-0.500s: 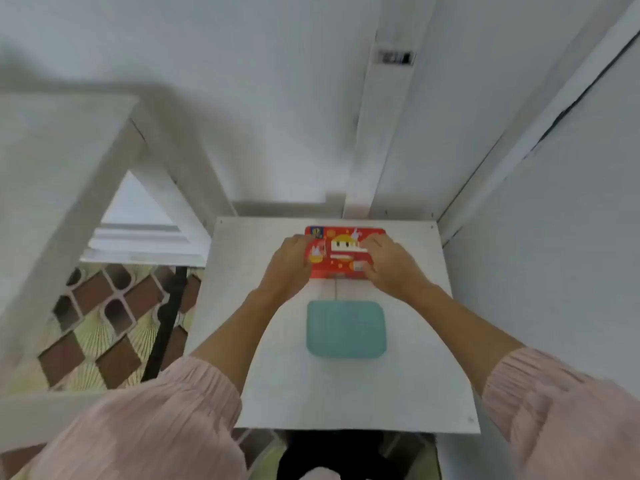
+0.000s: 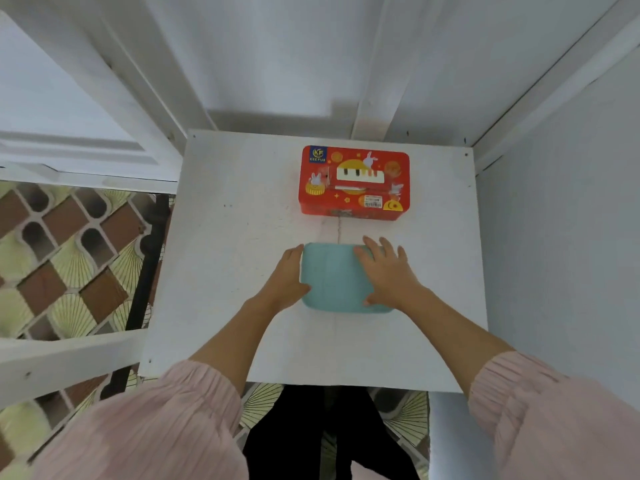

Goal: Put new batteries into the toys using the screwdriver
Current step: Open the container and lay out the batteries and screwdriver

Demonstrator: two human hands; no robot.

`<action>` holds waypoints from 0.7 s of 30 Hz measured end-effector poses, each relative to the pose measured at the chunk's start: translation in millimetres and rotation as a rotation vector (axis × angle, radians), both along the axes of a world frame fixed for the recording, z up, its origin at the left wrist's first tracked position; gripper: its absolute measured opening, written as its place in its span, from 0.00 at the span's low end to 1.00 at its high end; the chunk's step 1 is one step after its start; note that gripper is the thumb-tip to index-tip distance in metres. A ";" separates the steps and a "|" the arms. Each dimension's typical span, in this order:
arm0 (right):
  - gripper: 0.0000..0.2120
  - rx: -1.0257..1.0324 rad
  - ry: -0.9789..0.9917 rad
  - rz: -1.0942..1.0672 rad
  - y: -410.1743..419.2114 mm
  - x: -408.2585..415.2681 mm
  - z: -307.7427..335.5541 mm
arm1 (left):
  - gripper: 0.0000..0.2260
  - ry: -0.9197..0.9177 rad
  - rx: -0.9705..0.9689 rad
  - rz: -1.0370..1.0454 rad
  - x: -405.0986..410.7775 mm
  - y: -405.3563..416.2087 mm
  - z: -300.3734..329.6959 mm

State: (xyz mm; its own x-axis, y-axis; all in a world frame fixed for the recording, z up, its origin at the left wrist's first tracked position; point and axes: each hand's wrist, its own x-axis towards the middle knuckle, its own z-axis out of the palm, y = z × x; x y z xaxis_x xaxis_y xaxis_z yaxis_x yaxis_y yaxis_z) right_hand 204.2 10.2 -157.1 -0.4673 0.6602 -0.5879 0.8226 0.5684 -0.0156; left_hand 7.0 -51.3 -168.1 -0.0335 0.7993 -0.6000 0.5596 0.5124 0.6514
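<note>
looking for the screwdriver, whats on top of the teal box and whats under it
On the teal box only the right hand lies flat; the left hand touches its left side. No screwdriver shows. It sits on the white table; underneath is hidden.

White table with red box and teal case.

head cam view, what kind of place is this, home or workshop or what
Probably a corner of a home, not a workshop. A small white table sits against white panelled walls, over patterned floor tiles. On it are a red toy box and a teal case.
</note>
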 end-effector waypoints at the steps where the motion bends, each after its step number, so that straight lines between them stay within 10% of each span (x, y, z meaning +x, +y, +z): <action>1: 0.50 -0.032 0.008 -0.068 0.2 0.9 -1.7 | 0.34 -0.004 0.009 0.009 1.2 0.3 -2.2; 21: 0.45 -0.135 0.364 -0.379 17.1 -16.5 62.6 | 0.33 0.025 0.117 0.135 -33.8 14.2 54.9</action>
